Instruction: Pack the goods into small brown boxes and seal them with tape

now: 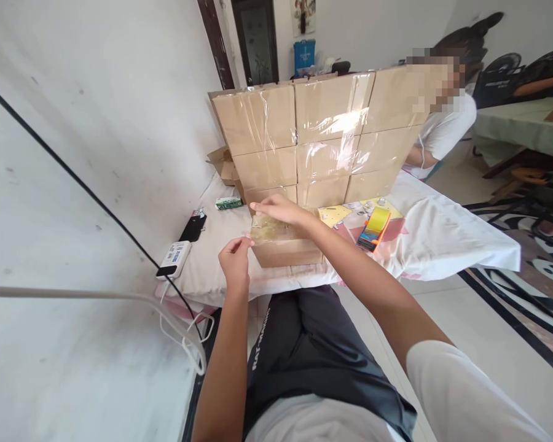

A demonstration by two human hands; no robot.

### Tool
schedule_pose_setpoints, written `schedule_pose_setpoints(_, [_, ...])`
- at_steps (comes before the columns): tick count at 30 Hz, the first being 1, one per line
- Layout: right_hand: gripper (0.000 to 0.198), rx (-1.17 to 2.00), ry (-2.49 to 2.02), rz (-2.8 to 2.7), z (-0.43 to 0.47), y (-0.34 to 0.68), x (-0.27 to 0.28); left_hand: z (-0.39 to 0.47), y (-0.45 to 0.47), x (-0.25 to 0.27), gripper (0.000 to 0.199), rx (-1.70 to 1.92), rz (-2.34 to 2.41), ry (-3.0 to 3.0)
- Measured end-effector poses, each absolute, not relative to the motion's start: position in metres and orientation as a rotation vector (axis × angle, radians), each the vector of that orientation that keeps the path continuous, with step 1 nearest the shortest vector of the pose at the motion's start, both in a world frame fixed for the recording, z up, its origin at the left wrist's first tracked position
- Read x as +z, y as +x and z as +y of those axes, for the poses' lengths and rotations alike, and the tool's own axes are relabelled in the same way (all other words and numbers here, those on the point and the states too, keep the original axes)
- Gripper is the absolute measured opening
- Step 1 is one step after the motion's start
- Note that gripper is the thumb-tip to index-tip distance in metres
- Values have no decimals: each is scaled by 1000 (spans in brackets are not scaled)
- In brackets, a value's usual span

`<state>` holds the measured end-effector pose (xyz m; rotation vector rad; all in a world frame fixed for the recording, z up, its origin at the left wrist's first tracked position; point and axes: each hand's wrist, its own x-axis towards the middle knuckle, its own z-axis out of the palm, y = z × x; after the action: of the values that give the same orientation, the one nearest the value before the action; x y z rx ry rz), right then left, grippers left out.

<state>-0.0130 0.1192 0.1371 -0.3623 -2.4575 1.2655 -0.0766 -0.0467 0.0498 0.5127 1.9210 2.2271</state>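
Observation:
A small cardboard box (289,253) sits at the table's near edge in front of me, with clear packing tape (271,231) across its top. At the box's left end my left hand (235,258) is closed, thumb and fingertips pinching the end of the tape. My right hand (279,209) lies over the far left part of the box top, fingers stretched out and close to the tape. To the right, a tape dispenser (375,229) with a yellow roll rests on the cloth.
Stacked cartons under clear film (327,132) rise behind the box. A power bank (174,259), a black phone (193,227) and a green packet (229,203) lie left on the white tablecloth (461,230). Another person in a white sleeve (454,126) sits behind the stack.

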Motion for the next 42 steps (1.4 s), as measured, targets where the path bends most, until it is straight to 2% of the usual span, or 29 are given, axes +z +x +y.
schedule_pose_setpoints(2, [43,1226,-372,-2476,113,-12,135,-48,-77,50,25,2196,1912,503])
schedule_pose_setpoints(6, [20,1168,-417,-2431,113,-19,122,-47,-86,60,29,2148,1889,517])
schedule_pose_setpoints(11, [21,1111,-544,-2348,121,-27,102,-24,-109,105,29,2157,1856,626])
schedule_pose_setpoints(16, [15,876,-562,-2465,120,-28,87,-1,-126,144,27,2157,1822,759])
schedule_pose_setpoints(18, [16,967,-559,-2365,122,-29,88,2,-126,144,27,2128,1791,787])
schedule_pose_setpoints(24, [38,1581,-675,-2034,123,-29,108,0,-117,120,28,2016,1643,822])
schedule_pose_setpoints(29, [22,2033,-667,-1900,118,-32,126,-4,-114,116,26,2026,1627,842])
schedule_pose_setpoints(32, [5,2062,-597,-1852,121,-37,129,-9,-114,115,25,2045,1636,840])
schedule_pose_setpoints(34, [3,2058,-597,-1883,125,-41,129,-13,-114,113,24,2058,1629,846])
schedule_pose_setpoints(39, [26,2171,-604,-2117,128,-48,129,-20,-116,111,23,2084,1566,871])
schedule_pose_setpoints(42, [28,2186,-553,-2208,125,-48,133,-21,-116,112,20,2099,1520,879])
